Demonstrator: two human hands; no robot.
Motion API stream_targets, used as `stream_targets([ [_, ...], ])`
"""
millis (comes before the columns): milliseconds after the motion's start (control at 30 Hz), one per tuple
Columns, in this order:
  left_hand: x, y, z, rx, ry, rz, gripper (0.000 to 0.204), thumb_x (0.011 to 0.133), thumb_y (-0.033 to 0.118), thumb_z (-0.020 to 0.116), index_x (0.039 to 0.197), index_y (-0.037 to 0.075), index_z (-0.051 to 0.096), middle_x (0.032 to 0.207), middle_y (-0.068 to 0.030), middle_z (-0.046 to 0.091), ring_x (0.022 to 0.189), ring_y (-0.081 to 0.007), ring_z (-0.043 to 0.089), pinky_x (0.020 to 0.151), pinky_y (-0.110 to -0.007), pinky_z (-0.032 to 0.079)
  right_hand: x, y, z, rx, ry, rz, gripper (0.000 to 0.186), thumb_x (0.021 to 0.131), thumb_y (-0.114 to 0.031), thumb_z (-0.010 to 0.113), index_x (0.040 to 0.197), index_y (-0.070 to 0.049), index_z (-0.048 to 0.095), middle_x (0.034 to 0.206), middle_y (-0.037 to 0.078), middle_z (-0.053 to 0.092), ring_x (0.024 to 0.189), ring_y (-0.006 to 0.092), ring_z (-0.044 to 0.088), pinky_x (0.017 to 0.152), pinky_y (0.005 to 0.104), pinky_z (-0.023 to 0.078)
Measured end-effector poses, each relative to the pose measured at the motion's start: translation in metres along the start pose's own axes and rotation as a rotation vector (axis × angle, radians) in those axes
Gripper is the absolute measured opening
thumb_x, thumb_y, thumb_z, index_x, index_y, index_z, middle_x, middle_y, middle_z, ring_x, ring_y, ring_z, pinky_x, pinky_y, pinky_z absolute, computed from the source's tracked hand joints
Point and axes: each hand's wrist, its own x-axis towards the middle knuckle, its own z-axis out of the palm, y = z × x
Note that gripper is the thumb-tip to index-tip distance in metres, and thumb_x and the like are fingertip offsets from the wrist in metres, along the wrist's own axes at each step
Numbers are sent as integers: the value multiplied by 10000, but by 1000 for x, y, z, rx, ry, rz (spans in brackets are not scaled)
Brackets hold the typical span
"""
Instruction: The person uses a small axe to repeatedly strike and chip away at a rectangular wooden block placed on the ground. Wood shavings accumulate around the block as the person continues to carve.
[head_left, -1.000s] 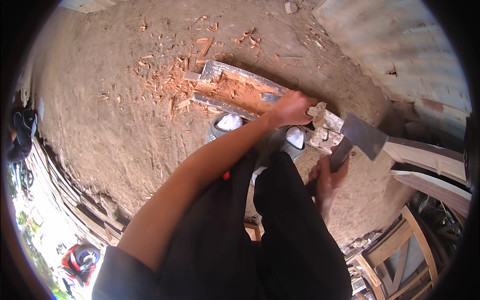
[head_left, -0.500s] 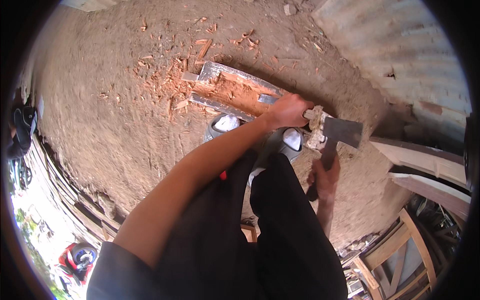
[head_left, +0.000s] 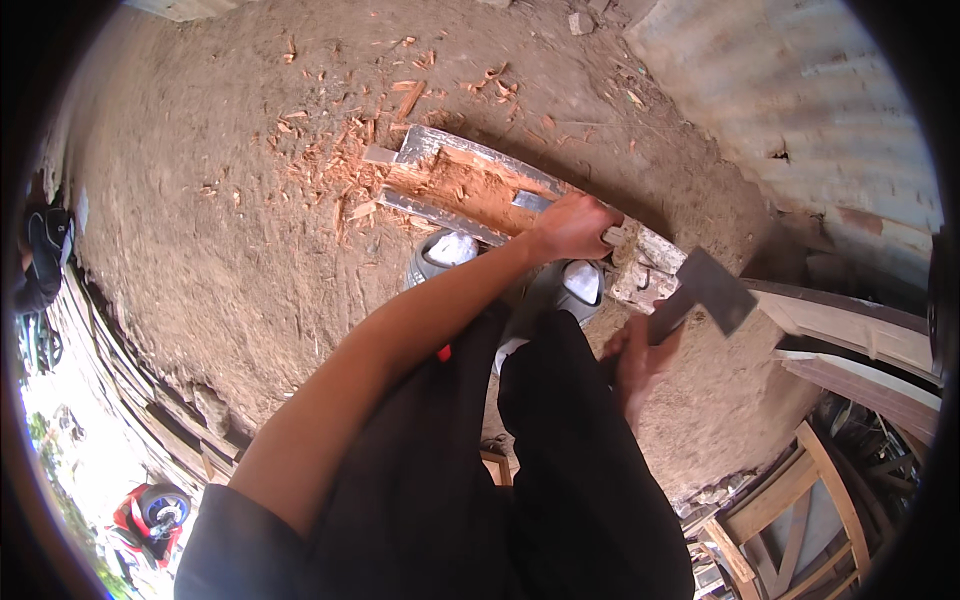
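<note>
My left hand (head_left: 578, 228) is closed around a chisel (head_left: 530, 200). Its flat metal blade points left into the hollow of a weathered wooden piece (head_left: 470, 150), and the end of its handle sticks out on the right of my fist. Reddish bare wood shows inside the hollow; the outer faces carry worn grey-white paint. My right hand (head_left: 645, 355), a little blurred, grips the dark handle of a hatchet (head_left: 718, 290). The broad head is raised at the right end of the wood, apart from the chisel.
My shoes (head_left: 580, 285) stand against the near side of the wood. Chips (head_left: 345, 170) litter the dirt floor at its left end. A corrugated metal sheet (head_left: 800, 110) rises at far right, above wooden boards (head_left: 850, 330) and a wooden frame (head_left: 790, 500). A red motorcycle (head_left: 150, 515) is at lower left.
The hatchet has swung right and nearer to me, away from the chisel's handle end, its head turning. My left hand and the chisel have shifted slightly left; the wood lies about where it was.
</note>
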Motion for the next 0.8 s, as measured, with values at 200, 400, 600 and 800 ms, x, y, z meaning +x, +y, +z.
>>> stream_targets([
  [200, -12, -13, -4, 31, 65, 33, 296, 667, 196, 749, 940, 82, 731, 814, -177, 722, 802, -382, 715, 738, -473, 578, 6, -15, -8, -257, -219, 234, 373, 917, -37, 625, 1260, -32, 479, 657, 32, 500, 436, 128, 485, 391, 296, 400],
  [400, -7, -14, -20, -165, 317, -1, 299, 649, 202, 744, 923, 82, 744, 773, -198, 714, 777, -391, 709, 725, -479, 577, -7, -44, -25, -88, -129, 134, 389, 921, 10, 585, 1284, -20, 447, 718, 50, 518, 445, 134, 496, 391, 290, 409],
  [600, -15, -4, -18, -146, 54, 33, 472, 585, 118, 719, 1048, 33, 759, 801, -217, 707, 810, -395, 709, 761, -479, 561, -15, -70, -22, -175, -107, 122, 368, 910, 18, 574, 1262, -8, 469, 658, 48, 508, 422, 132, 481, 386, 295, 406],
  [800, -13, 0, -16, -189, 126, 57, 391, 575, 114, 717, 951, 10, 744, 752, -227, 689, 802, -406, 702, 759, -488, 557, -21, -23, -5, -320, -104, 64, 437, 885, -4, 626, 1289, 17, 463, 664, 55, 530, 422, 142, 518, 380, 294, 410],
])
